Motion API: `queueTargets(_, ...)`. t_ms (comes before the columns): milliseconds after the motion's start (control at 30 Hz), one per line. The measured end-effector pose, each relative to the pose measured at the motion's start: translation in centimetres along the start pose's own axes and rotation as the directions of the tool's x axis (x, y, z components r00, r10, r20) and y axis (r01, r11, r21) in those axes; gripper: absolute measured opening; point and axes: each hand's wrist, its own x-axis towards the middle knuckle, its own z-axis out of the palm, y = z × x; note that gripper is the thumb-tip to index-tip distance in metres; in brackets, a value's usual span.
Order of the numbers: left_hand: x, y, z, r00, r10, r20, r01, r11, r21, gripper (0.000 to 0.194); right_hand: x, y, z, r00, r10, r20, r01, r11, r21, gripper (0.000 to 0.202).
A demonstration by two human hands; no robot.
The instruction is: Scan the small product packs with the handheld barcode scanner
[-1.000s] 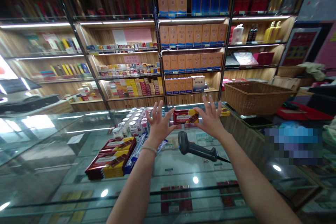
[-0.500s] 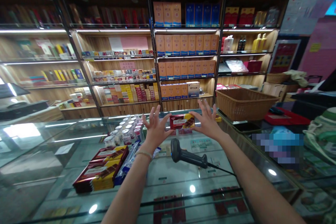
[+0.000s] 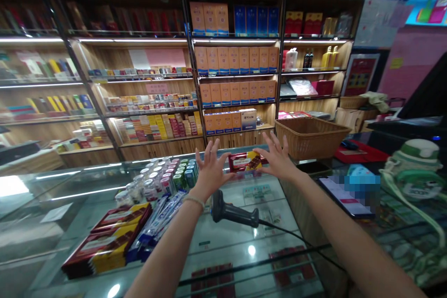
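Between my two hands is a small dark-red and yellow packet of chocolate biscuits (image 3: 240,162), its printed face toward me. My left hand (image 3: 212,167) pinches its left end with thumb and forefinger, the other fingers spread upward. On the right end, my right hand (image 3: 281,160) grips in the same way. Below on the glass counter (image 3: 223,237) lies a black handheld barcode scanner (image 3: 237,214), its cable running right. Left of my forearm are stacked packets of matching colours (image 3: 111,237) and several blue-and-white slim packs (image 3: 157,223), partly hidden by the arm.
Several small jars and tubes (image 3: 164,174) stand in rows behind the packets. To the right are a wicker basket (image 3: 310,137), a phone (image 3: 345,198) and a green bottle (image 3: 415,167) with a strap. Stocked shelves (image 3: 237,77) line the back wall.
My view has turned right, so the counter goods, scanner and shelves sit farther left in it. More green tubes show beside my left hand. Both hands still hold the packet.
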Motion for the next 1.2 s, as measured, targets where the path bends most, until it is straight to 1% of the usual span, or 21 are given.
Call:
queueTargets(167, 2.0, 2.1, 0.9, 0.998, 0.041, 0.039, -0.040, 0.999, -0.018, 0.061, -0.4, 3.1, -0.3, 1.000, -0.023, 0.021, 0.024, 0.999, -0.037, 0.068)
queueTargets(433, 5.0, 6.1, 3.9, 0.988, 0.095, 0.120, -0.088, 0.994, -0.067, 0.062, -1.7, 7.9, -2.0, 0.986, 0.033, 0.166, -0.021, 0.997, -0.074, 0.070)
queueTargets(533, 5.8, 7.5, 5.0, 0.981, 0.124, 0.147, -0.114, 0.991, -0.076, 0.061, -2.3, 9.5, -2.1, 0.981, 0.034, 0.191, -0.017, 0.996, -0.092, 0.068)
queueTargets(633, 6.3, 8.5, 6.0, 0.976, 0.145, 0.165, -0.132, 0.988, -0.085, 0.060, -2.9, 11.0, -1.8, 0.979, 0.031, 0.199, -0.009, 0.994, -0.110, 0.066)
queueTargets(733, 6.8, 9.1, 7.0, 0.972, 0.154, 0.177, -0.138, 0.985, -0.102, 0.062, -3.1, 12.1, -1.4, 0.975, 0.028, 0.220, -0.002, 0.993, -0.115, 0.067)
queueTargets(833, 7.6, 9.1, 7.8, 0.975, 0.138, 0.177, -0.119, 0.987, -0.112, 0.059, -2.7, 12.9, -1.0, 0.970, 0.016, 0.243, 0.013, 0.993, -0.119, 0.065)
queueTargets(1033, 10.1, 8.6, 9.3, 0.973, 0.108, 0.205, -0.088, 0.990, -0.107, 0.058, 0.2, 14.4, -0.3, 0.962, -0.021, 0.271, 0.069, 0.984, -0.167, 0.061)
queueTargets(1200, 11.9, 8.4, 11.2, 0.973, 0.079, 0.218, -0.056, 0.992, -0.111, 0.059, 2.3, 15.7, 1.2, 0.954, -0.060, 0.295, 0.127, 0.969, -0.213, 0.057)
